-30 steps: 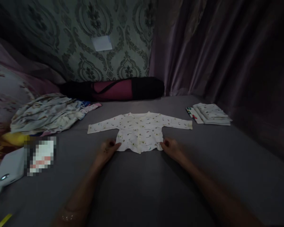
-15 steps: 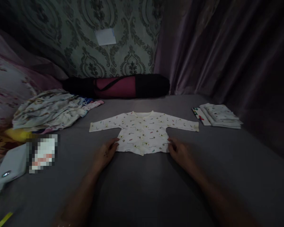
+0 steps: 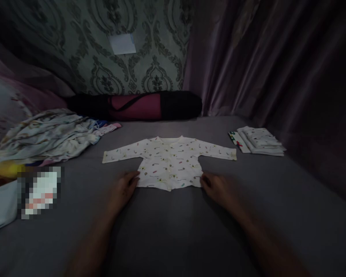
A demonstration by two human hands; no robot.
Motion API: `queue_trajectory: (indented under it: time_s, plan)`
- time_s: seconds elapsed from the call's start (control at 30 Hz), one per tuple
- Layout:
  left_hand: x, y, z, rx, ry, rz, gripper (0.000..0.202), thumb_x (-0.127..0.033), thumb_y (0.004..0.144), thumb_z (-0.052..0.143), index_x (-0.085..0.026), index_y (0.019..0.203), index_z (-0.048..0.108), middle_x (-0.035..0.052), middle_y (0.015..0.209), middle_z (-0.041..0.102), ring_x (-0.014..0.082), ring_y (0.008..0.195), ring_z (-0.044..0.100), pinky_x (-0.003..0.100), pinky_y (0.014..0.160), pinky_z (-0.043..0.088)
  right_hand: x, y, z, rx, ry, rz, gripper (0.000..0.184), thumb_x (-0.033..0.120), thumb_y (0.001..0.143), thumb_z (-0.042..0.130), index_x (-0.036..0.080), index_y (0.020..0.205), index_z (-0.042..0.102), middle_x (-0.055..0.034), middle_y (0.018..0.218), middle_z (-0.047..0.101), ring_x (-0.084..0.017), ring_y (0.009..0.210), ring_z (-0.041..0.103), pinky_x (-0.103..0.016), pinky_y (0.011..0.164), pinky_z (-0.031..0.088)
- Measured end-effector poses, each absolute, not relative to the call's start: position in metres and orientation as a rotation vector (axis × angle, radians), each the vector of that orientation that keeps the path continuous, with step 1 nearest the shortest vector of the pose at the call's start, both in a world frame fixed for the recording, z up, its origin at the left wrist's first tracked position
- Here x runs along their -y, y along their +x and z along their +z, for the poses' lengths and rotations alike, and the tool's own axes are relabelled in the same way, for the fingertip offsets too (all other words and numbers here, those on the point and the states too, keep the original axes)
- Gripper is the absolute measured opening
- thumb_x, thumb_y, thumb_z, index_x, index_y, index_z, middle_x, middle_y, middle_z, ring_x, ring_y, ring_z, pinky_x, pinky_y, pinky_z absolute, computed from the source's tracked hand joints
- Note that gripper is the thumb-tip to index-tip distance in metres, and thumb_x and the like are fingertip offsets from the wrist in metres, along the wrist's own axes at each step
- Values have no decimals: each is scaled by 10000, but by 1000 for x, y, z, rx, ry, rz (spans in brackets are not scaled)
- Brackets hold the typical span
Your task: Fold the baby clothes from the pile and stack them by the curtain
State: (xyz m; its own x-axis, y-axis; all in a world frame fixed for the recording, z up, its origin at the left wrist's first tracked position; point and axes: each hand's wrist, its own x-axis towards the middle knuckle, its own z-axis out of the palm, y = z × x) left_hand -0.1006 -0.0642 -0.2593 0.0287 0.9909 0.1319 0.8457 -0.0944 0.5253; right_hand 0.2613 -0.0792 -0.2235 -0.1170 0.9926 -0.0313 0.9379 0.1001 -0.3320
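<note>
A small white baby shirt (image 3: 169, 163) with a scattered print lies face up on the grey bed sheet (image 3: 173, 231), its long sleeves spread out to both sides. At its lower left edge, my left hand (image 3: 123, 188) pinches the fabric between thumb and fingers. My right hand (image 3: 216, 186) grips the opposite side seam near the hem, fingers curled in. The shirt lies mostly flat, with its neckline pointing away from me.
A heap of crumpled clothes (image 3: 46, 134) lies at the left, near a white box-like device (image 3: 2, 204) and a blurred-out patch. Folded clothes (image 3: 261, 140) are stacked at the right. A long black and pink bag (image 3: 135, 105) rests along the patterned wall.
The view has shifted slightly, so most things appear further left. My right hand's fingers have curled tighter at the shirt's side. The shirt still lies spread out.
</note>
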Motion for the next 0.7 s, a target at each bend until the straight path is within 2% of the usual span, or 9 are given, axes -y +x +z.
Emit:
queue_trajectory:
  time_s: [0.07,0.17,0.27,0.33,0.37,0.43,0.57,0.7]
  plan:
    - [64,-95,-256,-1895,2127,742,421,-502,861,416,-235,1048,683,136,959,651,349,898,620,482,799,477,79,261,-217,2208,-1973,429,190,293,876,484,224,852,660,-42,773,713,-196,701,652,-269,559,315]
    - [61,-77,-244,-1791,2316,856,417,-435,906,374,-186,1088,655,163,1116,617,345,1043,583,480,916,448,72,256,-208,2251,-1924,392,210,289,894,465,220,864,660,-40,801,704,-188,743,647,-269,594,358]
    - [52,-44,-231,-1552,2474,759,462,-377,950,311,-116,1189,607,172,1273,573,293,1214,513,400,1049,383,49,239,-208,2308,-1652,324,295,263,942,376,182,1001,654,-77,996,692,-186,946,631,-273,808,431]
    - [44,-20,-229,-1472,2537,580,513,-400,955,296,-91,1279,548,174,1382,504,296,1333,401,420,1118,299,29,224,-214,2373,-1477,312,370,269,959,348,121,1192,593,-128,1224,621,-198,1153,553,-290,990,378]
    - [41,-10,-230,-1475,2541,472,540,-418,956,287,-93,1329,503,171,1439,444,302,1380,329,455,1138,253,19,216,-218,2403,-1428,305,420,279,966,333,90,1282,533,-148,1339,547,-211,1264,470,-312,1062,322]
    - [36,7,-236,-1539,2500,290,588,-459,959,254,-104,1396,426,168,1501,348,311,1424,225,517,1145,192,4,204,-228,2434,-1445,294,499,306,979,288,54,1388,422,-171,1479,384,-241,1387,309,-384,1137,222]
    - [37,17,-250,-1599,2440,181,639,-493,968,190,-116,1474,292,151,1549,228,285,1445,148,519,1151,151,0,196,-244,2485,-1508,285,557,372,981,268,64,1435,362,-177,1523,287,-275,1420,229,-474,1151,171]
    - [41,14,-251,-1618,2425,173,622,-461,978,176,-113,1485,269,136,1558,202,269,1450,123,496,1164,126,22,201,-245,2591,-1400,271,562,387,991,242,92,1461,327,-157,1547,232,-279,1433,178,-498,1155,120]
